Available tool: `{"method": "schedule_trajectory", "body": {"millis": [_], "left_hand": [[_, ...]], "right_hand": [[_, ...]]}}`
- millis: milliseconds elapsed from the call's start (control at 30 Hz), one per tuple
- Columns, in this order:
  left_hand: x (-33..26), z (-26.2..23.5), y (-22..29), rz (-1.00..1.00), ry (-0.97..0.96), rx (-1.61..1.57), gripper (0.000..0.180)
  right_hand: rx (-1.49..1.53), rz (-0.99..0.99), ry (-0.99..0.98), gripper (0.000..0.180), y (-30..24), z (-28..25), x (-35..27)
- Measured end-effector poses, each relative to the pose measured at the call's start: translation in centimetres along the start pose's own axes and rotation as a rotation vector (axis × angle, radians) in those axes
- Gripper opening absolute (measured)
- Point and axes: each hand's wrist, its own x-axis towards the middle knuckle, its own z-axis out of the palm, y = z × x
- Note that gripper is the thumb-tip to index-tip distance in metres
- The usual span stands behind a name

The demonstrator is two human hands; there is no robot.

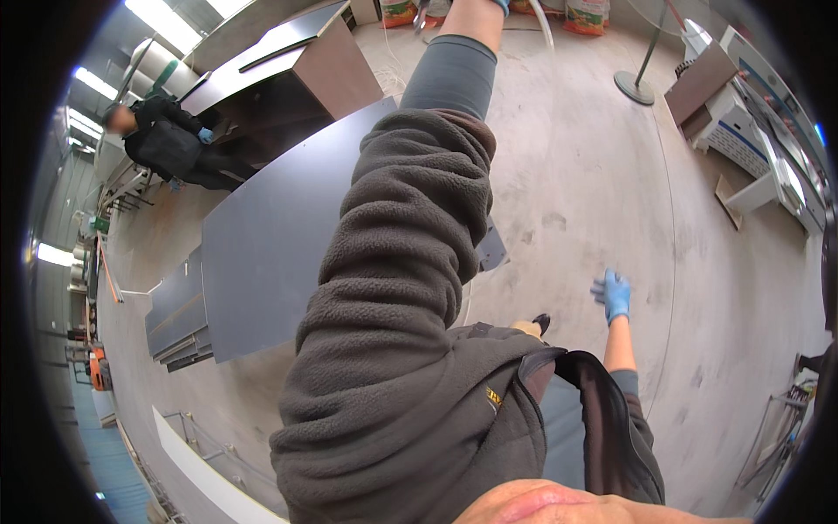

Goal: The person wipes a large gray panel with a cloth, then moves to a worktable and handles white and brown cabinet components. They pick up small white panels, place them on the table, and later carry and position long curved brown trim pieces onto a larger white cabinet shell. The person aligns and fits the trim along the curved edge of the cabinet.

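Note:
My left arm, in a dark fleece sleeve, reaches up to the top edge. Only a sliver of blue glove on my left hand [503, 4] shows; its fingers are cut off by the frame. Beside that wrist a small shiny metal thing [422, 16] is partly visible, and I cannot tell whether I hold it. My right hand [615, 295], in a blue glove, hangs low above the concrete floor with its fingers apart and nothing in it. A large flat grey panel [279, 231] lies to the left, partly hidden behind my left sleeve.
Beyond the panel stands a brown and white cabinet-like box [336, 74], with a person in dark clothes [170, 140] and blue gloves beside it. More grey panels [179, 310] lie at the left. A round-based stand [635, 87] is at the far right, near stacked boards [738, 131].

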Motion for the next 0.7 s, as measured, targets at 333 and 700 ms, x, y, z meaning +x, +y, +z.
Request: {"method": "schedule_trajectory", "body": {"millis": [333,700], "left_hand": [[5.9,-2.2,-1.8,0.163,0.024,0.016,0.023],[11.7,-2.4,-4.5,0.260,0.159,-0.074,0.025]], "right_hand": [[-1.228,-0.063,-0.449,0.033,29.4,-20.0,13.6],[-0.753,0.055,-0.331,0.033,19.6,-20.3,23.6]]}}
